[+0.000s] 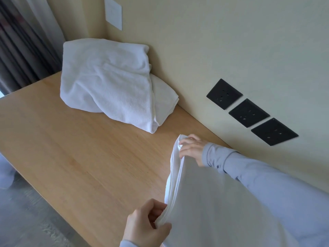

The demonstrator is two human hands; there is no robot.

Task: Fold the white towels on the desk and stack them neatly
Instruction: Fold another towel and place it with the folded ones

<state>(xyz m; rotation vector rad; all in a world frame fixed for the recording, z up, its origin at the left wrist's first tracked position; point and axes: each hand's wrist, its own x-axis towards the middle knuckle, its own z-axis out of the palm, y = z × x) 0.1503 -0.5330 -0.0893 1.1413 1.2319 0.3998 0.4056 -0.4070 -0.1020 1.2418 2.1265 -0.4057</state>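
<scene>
I hold a white towel [210,207] above the near right part of the wooden desk [80,157]. My left hand [144,223] pinches its near edge at the bottom of the view. My right hand [191,148] grips the far corner, close to the wall. The towel's edge runs gathered in layers between the two hands, and the cloth hangs toward me, blurred and hiding the desk beneath. A loose pile of white towels [108,82] lies in the far corner of the desk against the wall.
Three black wall sockets [249,112] sit in a row on the cream wall at right. A white wall plate [114,12] is above the pile. Grey curtains [21,43] hang at far left. The desk's left edge drops to a grey floor [26,220].
</scene>
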